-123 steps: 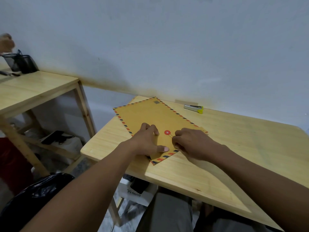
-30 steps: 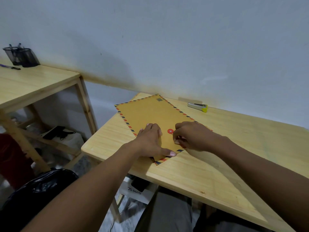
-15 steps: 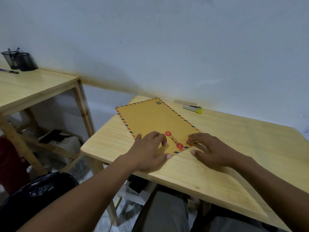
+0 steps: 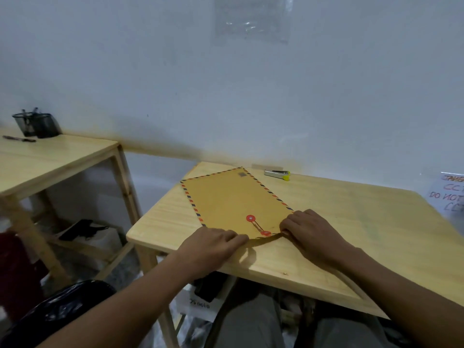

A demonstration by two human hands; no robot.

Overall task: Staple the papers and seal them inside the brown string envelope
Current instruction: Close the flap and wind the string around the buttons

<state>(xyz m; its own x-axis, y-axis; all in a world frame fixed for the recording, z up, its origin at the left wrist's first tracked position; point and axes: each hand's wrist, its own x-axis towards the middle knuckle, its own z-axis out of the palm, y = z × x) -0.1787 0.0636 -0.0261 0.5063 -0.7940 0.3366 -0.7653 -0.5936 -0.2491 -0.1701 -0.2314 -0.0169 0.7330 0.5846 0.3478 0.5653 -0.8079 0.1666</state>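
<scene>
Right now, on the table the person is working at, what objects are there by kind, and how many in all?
Brown string envelope: 1
Stapler: 1
Total: 2

Both hands, left and right, grip the envelope's near edge.

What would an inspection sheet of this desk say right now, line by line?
Surface: pale wooden table, bare apart from the items below.
Job's things: brown envelope lies flat, flap closed, string running between its two red discs; stapler rests near the wall, apart from the envelope. No loose papers seen.
Clutter: nothing seen on this table.
Hands: left hand and right hand grip the envelope's near corners; its near edge looks slightly lifted.
Cables: a dark corded item lies on the shelf under the second table.
Surroundings: mesh pen cups and a pen on the second table; handwritten notice on the wall; black bag below.
</scene>
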